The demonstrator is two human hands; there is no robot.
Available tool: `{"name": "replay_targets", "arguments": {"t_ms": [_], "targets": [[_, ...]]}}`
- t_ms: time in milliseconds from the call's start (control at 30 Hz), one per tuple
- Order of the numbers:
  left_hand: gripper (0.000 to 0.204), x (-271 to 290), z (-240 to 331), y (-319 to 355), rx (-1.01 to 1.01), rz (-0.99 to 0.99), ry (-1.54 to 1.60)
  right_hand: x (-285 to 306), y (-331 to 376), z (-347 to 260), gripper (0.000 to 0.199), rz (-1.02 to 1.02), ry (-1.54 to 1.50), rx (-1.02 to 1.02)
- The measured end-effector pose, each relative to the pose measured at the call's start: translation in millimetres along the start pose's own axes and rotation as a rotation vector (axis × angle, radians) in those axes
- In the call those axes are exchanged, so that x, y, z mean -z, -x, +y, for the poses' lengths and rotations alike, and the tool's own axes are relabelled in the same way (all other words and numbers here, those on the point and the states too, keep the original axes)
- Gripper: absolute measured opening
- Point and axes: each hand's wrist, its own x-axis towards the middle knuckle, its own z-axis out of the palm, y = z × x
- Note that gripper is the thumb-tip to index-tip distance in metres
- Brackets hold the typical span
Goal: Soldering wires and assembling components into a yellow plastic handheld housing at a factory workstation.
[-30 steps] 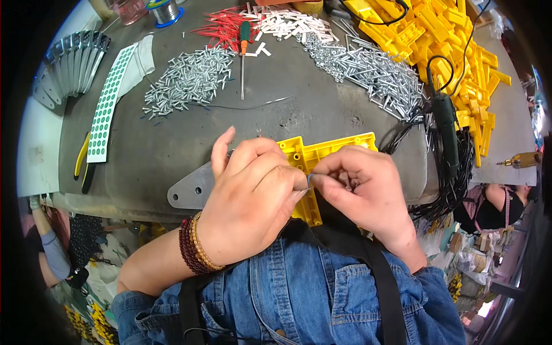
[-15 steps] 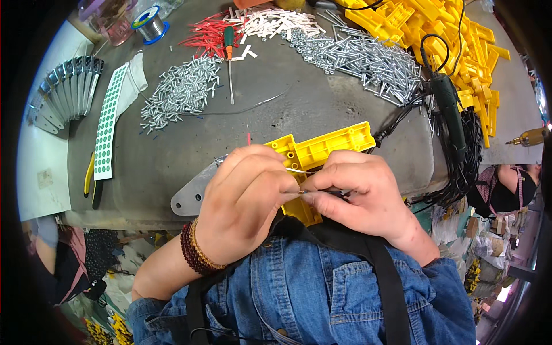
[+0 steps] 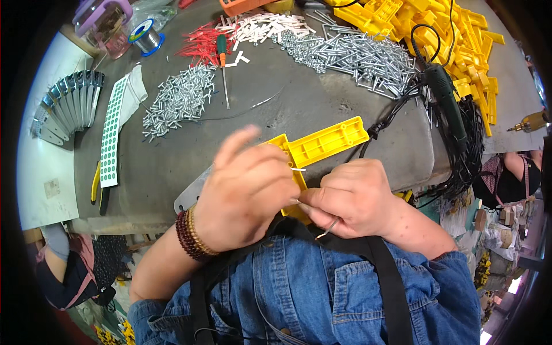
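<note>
My left hand [image 3: 247, 192] and my right hand [image 3: 351, 198] meet fingertip to fingertip over a yellow plastic housing [image 3: 328, 142]. Both are closed in a pinch on a thin wire, mostly hidden by the fingers. A bent wire end [image 3: 328, 228] sticks out below my right fingers. A short white piece [image 3: 298, 169] pokes out beside my left fingers; I cannot tell whether it is wire or tubing. From the housing's left side a grey metal plate [image 3: 192, 190] with holes reaches out, partly behind my left hand. A black cord [image 3: 374, 131] runs off near the housing's right end.
Beyond lie piles of screws [image 3: 178, 100], long bolts [image 3: 368, 60], red wires [image 3: 204, 43], white tubes [image 3: 267, 26] and yellow housings [image 3: 402, 23]. A screwdriver [image 3: 222, 54], soldering iron [image 3: 445, 100], solder spool [image 3: 146, 37], sticker strip [image 3: 112, 135] and yellow-handled pliers [image 3: 96, 183] are around.
My right hand has drawn slightly down and right, with the wire end now showing below it. My left fingers have lifted and spread somewhat, thumb and forefinger still pinched. The view has shifted slightly.
</note>
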Motion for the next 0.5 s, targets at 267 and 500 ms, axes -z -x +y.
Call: {"name": "replay_targets", "arguments": {"t_ms": [267,500], "targets": [[0.03,4,9,-15,0.372,-0.024,-0.113,9,10,19,0.02,0.167,-0.742,-0.173],[0.024,-2,6,-10,0.451,0.064,-0.145,35,13,19,0.023,0.001,-0.917,-0.44]]}}
